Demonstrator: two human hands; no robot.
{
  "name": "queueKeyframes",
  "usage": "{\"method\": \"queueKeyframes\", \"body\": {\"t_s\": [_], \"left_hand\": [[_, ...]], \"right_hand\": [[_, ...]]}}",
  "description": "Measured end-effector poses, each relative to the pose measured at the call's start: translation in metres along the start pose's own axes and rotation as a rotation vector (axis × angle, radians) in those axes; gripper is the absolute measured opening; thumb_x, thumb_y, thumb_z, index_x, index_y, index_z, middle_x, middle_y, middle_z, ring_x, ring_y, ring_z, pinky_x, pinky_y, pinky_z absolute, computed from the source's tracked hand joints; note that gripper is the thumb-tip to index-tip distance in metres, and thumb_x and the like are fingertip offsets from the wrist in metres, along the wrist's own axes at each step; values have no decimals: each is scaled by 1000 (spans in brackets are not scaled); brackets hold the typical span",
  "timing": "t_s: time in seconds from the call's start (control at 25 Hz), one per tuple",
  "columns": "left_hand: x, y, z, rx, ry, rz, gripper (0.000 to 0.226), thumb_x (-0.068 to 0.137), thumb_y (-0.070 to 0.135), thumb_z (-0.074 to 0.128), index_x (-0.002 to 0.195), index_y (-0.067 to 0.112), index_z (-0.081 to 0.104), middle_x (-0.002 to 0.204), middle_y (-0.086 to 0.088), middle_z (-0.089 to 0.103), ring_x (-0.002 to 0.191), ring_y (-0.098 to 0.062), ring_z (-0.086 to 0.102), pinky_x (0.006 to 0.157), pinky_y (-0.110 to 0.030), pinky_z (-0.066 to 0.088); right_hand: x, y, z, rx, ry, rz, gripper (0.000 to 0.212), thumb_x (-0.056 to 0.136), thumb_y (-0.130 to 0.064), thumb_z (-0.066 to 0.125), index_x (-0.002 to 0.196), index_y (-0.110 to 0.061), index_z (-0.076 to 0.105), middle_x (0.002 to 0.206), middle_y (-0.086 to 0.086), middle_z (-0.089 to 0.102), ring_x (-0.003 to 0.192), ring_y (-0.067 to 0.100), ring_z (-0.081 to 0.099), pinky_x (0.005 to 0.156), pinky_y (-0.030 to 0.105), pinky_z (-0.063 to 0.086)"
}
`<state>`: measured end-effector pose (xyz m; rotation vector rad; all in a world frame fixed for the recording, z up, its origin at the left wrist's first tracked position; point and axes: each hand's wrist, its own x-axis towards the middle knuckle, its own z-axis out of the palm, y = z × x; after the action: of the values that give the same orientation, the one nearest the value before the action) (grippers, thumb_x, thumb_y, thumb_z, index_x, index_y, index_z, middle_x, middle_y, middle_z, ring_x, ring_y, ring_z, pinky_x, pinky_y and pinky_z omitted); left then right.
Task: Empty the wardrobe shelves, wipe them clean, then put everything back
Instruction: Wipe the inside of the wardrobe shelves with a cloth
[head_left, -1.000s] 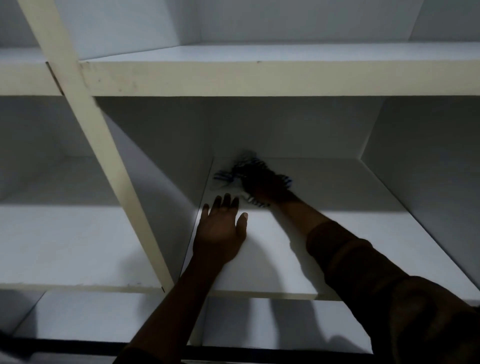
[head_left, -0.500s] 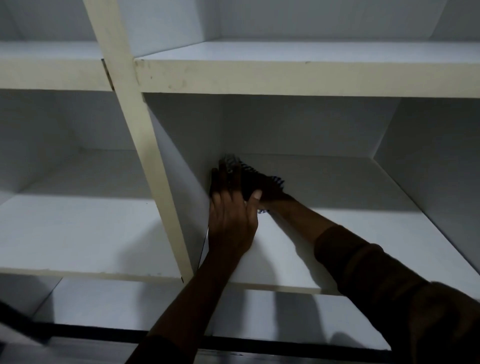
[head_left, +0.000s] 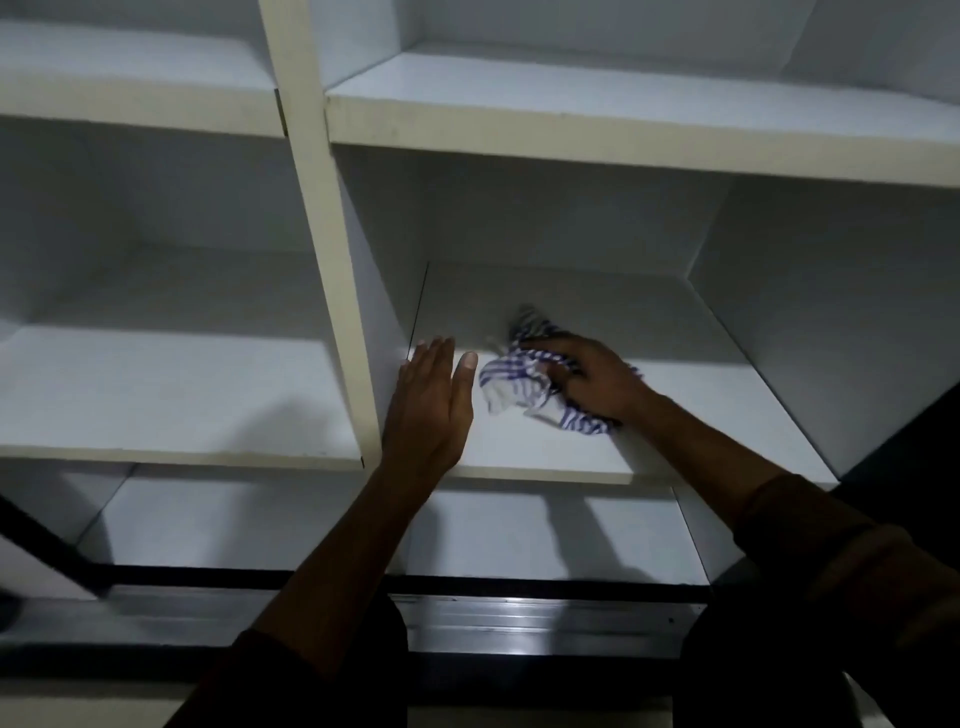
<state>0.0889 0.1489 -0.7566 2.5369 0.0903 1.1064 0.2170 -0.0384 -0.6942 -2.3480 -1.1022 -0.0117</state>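
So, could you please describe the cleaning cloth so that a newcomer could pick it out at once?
Find the cream upright divider of the wardrobe; the middle shelf lies just right of it. There the right hand grips a crumpled cloth, white with blue stripes, the only patterned thing among plain pale boards.

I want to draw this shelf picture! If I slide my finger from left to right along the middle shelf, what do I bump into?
Left shelf → upright divider → left hand, fingers straight → striped cloth → right hand gripping that cloth → right side wall.
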Motion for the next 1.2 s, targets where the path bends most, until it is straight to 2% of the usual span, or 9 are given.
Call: {"method": "queueKeyframes", "body": {"t_s": [0.12,0.36,0.52,0.68,0.8,0.88,1.0,1.12,1.2], "left_hand": [[-4,9,-6,-40,-100,-152,68,106,53,25,152,6,42,159,-10,38,151,-20,29,125,-40,23],[-1,9,-15,-160,-124,-117,74,105,57,17,152,6,42,159,-8,40,151,-18,30,125,-37,22],[-2,17,-34,-441,-331,-211,60,100,59,33,122,20,72,124,2,72,122,-13,62,110,-39,44],[-14,29,-58,-593,-473,-294,53,101,58,41,104,20,78,99,3,78,98,-12,72,93,-45,53],[-42,41,-84,-556,-254,-233,41,107,36,47,96,15,81,89,0,79,87,-12,74,80,-43,56],[-53,34,-108,-520,0,-236,36,107,23,49,93,11,81,86,2,78,83,-9,74,75,-39,58],[-45,1,-151,-480,311,-319,36,106,12,43,94,5,77,91,-4,76,88,-17,72,78,-42,56],[-26,-15,-196,-340,442,-240,35,106,7,37,101,1,71,100,-7,72,98,-19,68,85,-42,53],[-4,-12,-225,-264,509,-125,39,106,8,32,104,-1,70,104,-8,70,101,-20,66,88,-38,51]], "right_hand": [[-7,24,4,-169,19,148,53,92,-34,48,144,-26,51,149,6,51,136,27,48,109,35,39],[-34,-64,57,-64,-36,-161,40,94,-18,55,133,-23,61,138,1,61,121,20,58,92,32,49],[-59,-82,57,-22,-85,-214,36,88,-11,57,121,-21,68,123,4,69,102,26,64,81,37,51],[-75,-84,27,111,-185,-168,36,87,-14,60,113,-36,72,112,-8,73,97,14,68,84,37,54],[-94,-105,30,361,-208,-134,31,87,-13,62,106,-33,75,102,-14,75,91,5,70,82,33,56],[-98,-133,49,387,-115,-184,31,91,-13,63,115,-29,74,112,-8,74,99,6,70,89,34,56],[-74,-187,66,310,100,-368,38,94,-18,60,131,-24,65,129,0,68,115,16,65,102,33,52],[-44,-235,55,134,280,-593,42,92,-20,55,133,-13,60,127,17,67,108,33,69,90,46,59],[-29,-260,32,9,379,-723,43,92,-23,50,131,-10,62,130,21,64,110,35,68,89,42,57]]}}
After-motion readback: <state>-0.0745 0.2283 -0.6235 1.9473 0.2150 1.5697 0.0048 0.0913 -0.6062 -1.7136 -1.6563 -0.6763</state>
